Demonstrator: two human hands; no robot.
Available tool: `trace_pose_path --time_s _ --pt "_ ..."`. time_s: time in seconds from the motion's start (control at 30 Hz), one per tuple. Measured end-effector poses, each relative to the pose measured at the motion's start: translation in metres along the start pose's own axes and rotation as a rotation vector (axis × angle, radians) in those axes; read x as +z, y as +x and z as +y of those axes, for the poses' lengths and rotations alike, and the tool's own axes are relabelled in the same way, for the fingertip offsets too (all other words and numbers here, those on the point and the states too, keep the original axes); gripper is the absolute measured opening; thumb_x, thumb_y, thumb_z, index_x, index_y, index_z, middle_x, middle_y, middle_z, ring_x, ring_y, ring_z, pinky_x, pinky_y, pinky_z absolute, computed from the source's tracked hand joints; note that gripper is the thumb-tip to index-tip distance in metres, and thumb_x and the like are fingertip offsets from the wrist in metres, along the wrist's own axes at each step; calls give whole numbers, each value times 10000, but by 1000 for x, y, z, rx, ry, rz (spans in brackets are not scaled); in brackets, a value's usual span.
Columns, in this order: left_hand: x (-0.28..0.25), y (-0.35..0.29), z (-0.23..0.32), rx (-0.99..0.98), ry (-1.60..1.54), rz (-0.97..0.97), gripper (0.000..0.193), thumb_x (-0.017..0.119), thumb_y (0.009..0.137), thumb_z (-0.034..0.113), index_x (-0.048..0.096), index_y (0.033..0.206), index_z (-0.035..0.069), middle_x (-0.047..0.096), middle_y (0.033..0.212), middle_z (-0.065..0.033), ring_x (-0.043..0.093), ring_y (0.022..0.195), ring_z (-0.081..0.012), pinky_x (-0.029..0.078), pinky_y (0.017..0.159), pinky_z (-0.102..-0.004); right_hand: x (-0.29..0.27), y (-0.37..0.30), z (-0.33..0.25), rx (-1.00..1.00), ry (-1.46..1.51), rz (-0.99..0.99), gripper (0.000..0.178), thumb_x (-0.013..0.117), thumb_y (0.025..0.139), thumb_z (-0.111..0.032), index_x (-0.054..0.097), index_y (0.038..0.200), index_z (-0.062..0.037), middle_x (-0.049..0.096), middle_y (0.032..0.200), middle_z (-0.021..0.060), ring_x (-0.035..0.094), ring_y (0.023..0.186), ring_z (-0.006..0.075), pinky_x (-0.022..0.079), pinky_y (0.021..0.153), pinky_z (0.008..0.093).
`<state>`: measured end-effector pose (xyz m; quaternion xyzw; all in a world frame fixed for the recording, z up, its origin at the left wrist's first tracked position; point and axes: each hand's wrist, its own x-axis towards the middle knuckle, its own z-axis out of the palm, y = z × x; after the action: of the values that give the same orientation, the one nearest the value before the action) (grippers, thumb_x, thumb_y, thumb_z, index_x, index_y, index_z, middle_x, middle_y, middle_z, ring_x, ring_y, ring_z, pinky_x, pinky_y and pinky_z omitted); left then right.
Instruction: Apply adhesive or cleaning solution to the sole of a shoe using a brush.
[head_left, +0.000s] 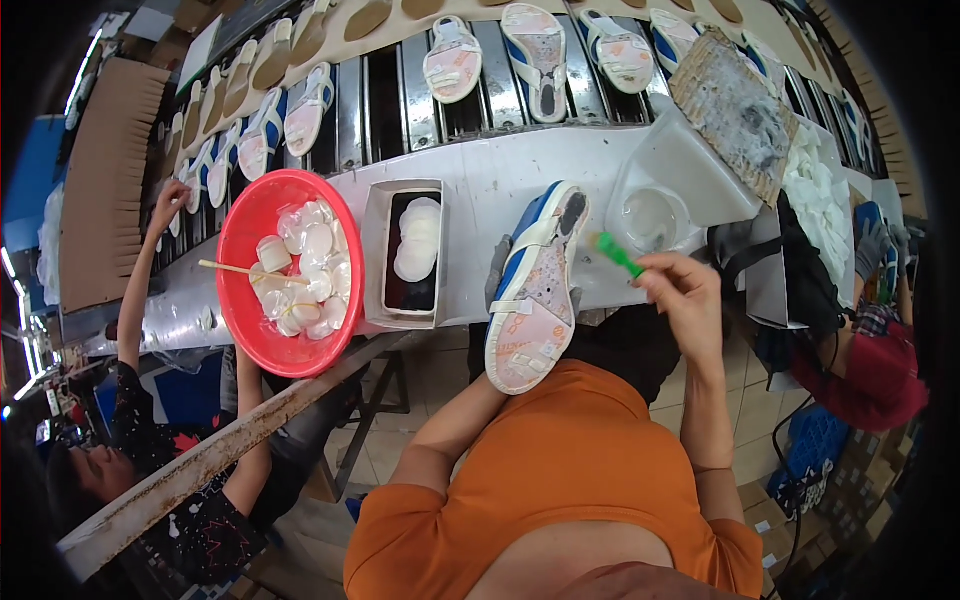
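In front of me a blue-and-white sandal (533,290) is held with its pale pink, speckled underside facing up. My left hand (496,268), in a grey glove, grips it from behind; most of that hand is hidden by the sandal. My right hand (682,290) is bare and pinches a small brush (619,254) by its green handle. The bristles point left toward the sandal, with a gap between them. Just behind the brush stands a round, clear container (655,218) holding something whitish.
Left of the sandal are a box of white discs (377,255) and a red basin (233,290) of round pieces. Several sandals (452,62) lie on the roller conveyor (400,95). A stained board (735,110) leans at right. Co-workers stand left and right; a rusty bar (250,440) crosses lower left.
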<state>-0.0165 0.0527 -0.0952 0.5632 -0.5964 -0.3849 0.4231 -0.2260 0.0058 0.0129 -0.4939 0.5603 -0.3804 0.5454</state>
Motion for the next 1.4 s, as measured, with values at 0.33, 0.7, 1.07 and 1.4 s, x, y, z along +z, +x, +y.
trace_pose_path --time_s 0.33,0.7,1.07,1.4 --pt "1 -5 5 -92 -173 -21 589 523 950 363 339 1428 72 440 1396 -131 501 1219 -285 456 987 -425 36 -9 3 -192 -195 -71 120 710 808 -35 713 919 9 662 777 56 541 646 112 397 570 251" --pt "0 1 8 -169 -386 -51 598 531 946 357 331 1433 74 432 1402 -130 491 1229 -286 446 999 -427 33 20 8 -205 -446 134 113 698 829 -55 694 909 25 613 726 43 509 645 96 393 587 242" --pt "-9 -6 10 -224 -590 -75 607 540 943 352 323 1438 76 423 1408 -130 481 1239 -286 436 1011 -428 37 10 -4 -317 -545 58 91 700 822 -61 694 894 -5 636 776 115 605 636 218 456 580 301" --pt "-11 -6 11 -256 -776 -99 616 547 940 347 316 1443 77 416 1414 -129 472 1248 -287 426 1022 -430 35 19 2 -338 -532 79 110 683 848 -122 694 890 -21 640 783 111 595 622 241 449 567 304"
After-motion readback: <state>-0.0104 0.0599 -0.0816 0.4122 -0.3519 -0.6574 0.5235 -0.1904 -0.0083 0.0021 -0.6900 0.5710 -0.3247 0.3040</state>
